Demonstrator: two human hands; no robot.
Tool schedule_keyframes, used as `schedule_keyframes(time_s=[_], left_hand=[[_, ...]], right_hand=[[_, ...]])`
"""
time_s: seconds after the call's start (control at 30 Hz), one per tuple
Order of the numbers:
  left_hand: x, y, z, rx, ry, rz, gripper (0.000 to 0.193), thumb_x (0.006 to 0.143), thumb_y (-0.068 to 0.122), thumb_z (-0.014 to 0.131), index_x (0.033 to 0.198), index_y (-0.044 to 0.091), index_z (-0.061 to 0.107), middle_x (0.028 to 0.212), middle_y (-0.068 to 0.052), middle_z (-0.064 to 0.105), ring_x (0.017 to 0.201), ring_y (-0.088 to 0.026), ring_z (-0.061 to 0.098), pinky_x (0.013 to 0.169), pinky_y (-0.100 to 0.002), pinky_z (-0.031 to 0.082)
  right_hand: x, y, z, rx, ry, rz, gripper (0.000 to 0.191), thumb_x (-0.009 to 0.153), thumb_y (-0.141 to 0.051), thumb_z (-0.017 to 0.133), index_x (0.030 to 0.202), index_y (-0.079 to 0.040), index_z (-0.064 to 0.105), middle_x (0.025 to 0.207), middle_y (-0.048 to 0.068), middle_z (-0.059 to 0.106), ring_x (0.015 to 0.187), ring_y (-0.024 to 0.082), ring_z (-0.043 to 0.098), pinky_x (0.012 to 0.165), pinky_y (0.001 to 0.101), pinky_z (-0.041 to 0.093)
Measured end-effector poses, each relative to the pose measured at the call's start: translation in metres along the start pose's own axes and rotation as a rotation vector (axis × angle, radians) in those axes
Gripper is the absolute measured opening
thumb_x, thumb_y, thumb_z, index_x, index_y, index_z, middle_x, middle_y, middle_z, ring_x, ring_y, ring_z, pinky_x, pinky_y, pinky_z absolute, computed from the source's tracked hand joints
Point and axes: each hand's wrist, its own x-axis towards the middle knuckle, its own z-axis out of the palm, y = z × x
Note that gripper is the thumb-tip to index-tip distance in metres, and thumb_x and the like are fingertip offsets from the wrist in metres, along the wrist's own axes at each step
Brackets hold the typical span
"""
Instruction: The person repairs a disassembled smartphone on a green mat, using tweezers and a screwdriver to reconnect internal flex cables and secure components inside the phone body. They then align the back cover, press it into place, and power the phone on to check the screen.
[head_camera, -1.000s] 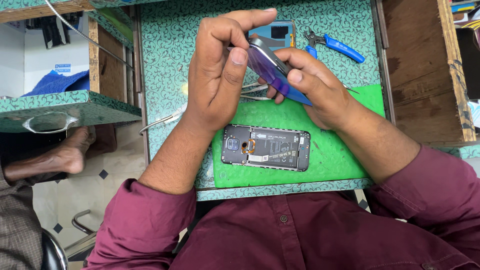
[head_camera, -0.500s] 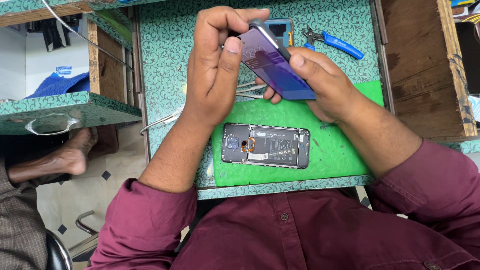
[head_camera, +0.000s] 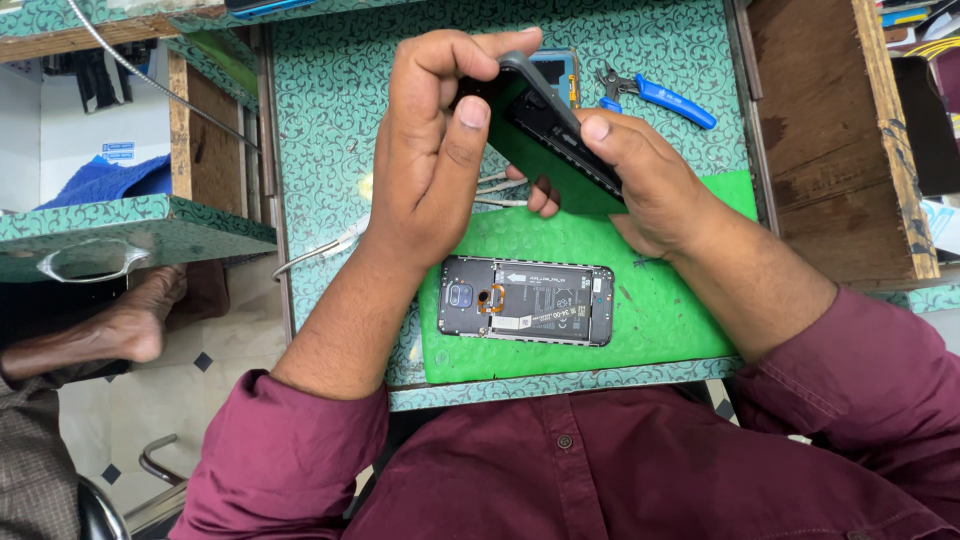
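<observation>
- Held dark back cover up at top centre of frame, tilted on edge, inner side turned toward the camera.
- Left hand closed on its upper left end, thumb pressed on the near face, fingers curled over the top.
- Right hand clamped along its lower right edge, thumb on top.
- Left opened phone flat on green mat, centre frame, below both hands, untouched, battery and camera module exposed.
- Judged as a cover-handling step, with the cover apart from the phone body.
- Any refit would call for lining up the cover's camera end with the phone's left end.
- Noted blue-handled pliers upper right, tweezers left of mat, another person's foot far left.
</observation>
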Motion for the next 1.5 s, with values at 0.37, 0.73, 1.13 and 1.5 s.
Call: schedule_keyframes(time_s=[0.37, 0.73, 1.13, 1.5], left_hand=[[0.002, 0.000, 0.000, -0.010, -0.002, 0.025, 0.019, 0.124, 0.024, 0.042, 0.128, 0.005, 0.041, 0.146, -0.020, 0.058, 0.123, -0.012, 0.058, 0.109, -0.027, 0.047], [0.000, 0.001, -0.002, 0.001, 0.000, 0.020, 0.021, 0.126, 0.025, 0.040, 0.127, 0.004, 0.041, 0.146, -0.022, 0.060, 0.117, -0.012, 0.061, 0.109, -0.027, 0.048], [0.003, 0.005, 0.001, -0.067, 0.003, 0.016, 0.028, 0.123, 0.028, 0.042, 0.136, 0.003, 0.040, 0.151, -0.023, 0.053, 0.137, -0.019, 0.052, 0.116, -0.030, 0.044], [0.002, 0.008, 0.002, -0.048, -0.014, 0.017, 0.029, 0.124, 0.026, 0.043, 0.142, 0.004, 0.040, 0.159, -0.021, 0.048, 0.140, -0.018, 0.050, 0.119, -0.029, 0.042]], right_hand=[[0.001, 0.003, 0.002, -0.051, 0.006, -0.015, 0.063, 0.105, -0.052, 0.049, 0.130, 0.005, 0.059, 0.118, 0.017, 0.068, 0.099, 0.023, 0.068, 0.092, 0.0377, 0.058], [0.001, 0.001, 0.002, -0.099, -0.007, -0.016, 0.067, 0.104, -0.053, 0.048, 0.133, 0.006, 0.059, 0.118, 0.018, 0.069, 0.098, 0.024, 0.069, 0.092, 0.0380, 0.058], [-0.001, -0.003, -0.001, -0.088, -0.049, -0.044, 0.070, 0.108, -0.055, 0.045, 0.136, 0.008, 0.057, 0.123, 0.022, 0.069, 0.102, 0.028, 0.071, 0.095, 0.0401, 0.059], [-0.002, -0.004, 0.002, -0.006, -0.090, -0.051, 0.072, 0.110, -0.056, 0.045, 0.139, 0.009, 0.054, 0.125, 0.022, 0.067, 0.103, 0.027, 0.070, 0.094, 0.0402, 0.059]])
